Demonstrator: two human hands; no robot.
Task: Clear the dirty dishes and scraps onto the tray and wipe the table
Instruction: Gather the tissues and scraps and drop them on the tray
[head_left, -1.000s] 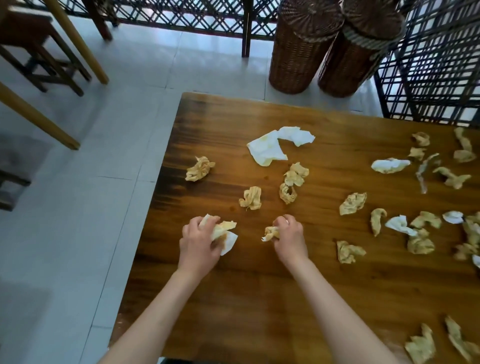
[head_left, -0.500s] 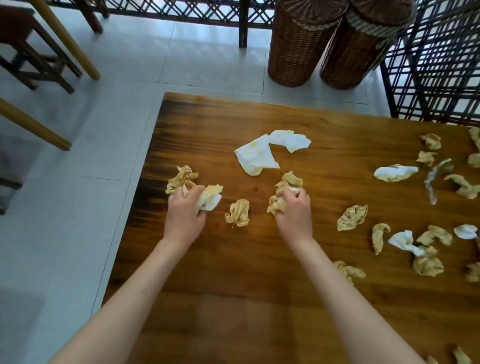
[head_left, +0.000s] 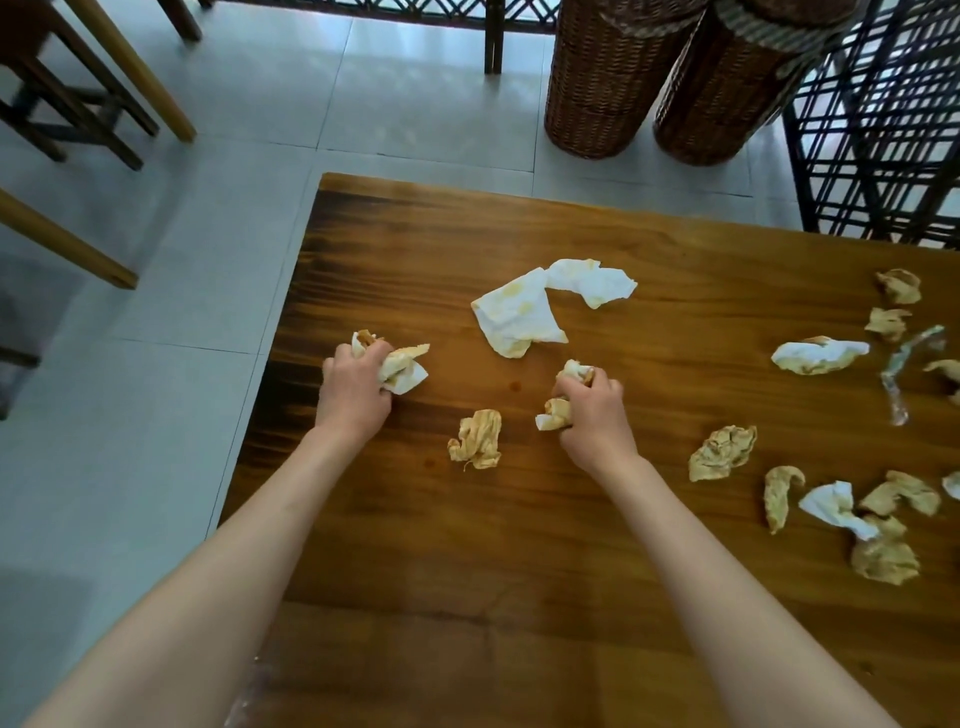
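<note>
Left hand (head_left: 353, 387) fisted around a bundle of crumpled stained paper napkins (head_left: 402, 364); right hand (head_left: 589, 410) clenched on another wad of yellowed scraps (head_left: 558, 410). Loose tan crumpled scrap (head_left: 475, 439) lies between the hands on the brown wooden table (head_left: 519, 545); more at right. Tray not in view, possibly off-frame. Advice: keep fists tight, pinch next scrap with free fingertips

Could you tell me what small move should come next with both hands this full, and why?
Probably the right hand should drop onto the crumpled scrap lying loose between the hands. It is the nearest piece, and the left hand already clutches a bulging wad of napkins. No tray shows in this view, so carrying off can wait.
</note>
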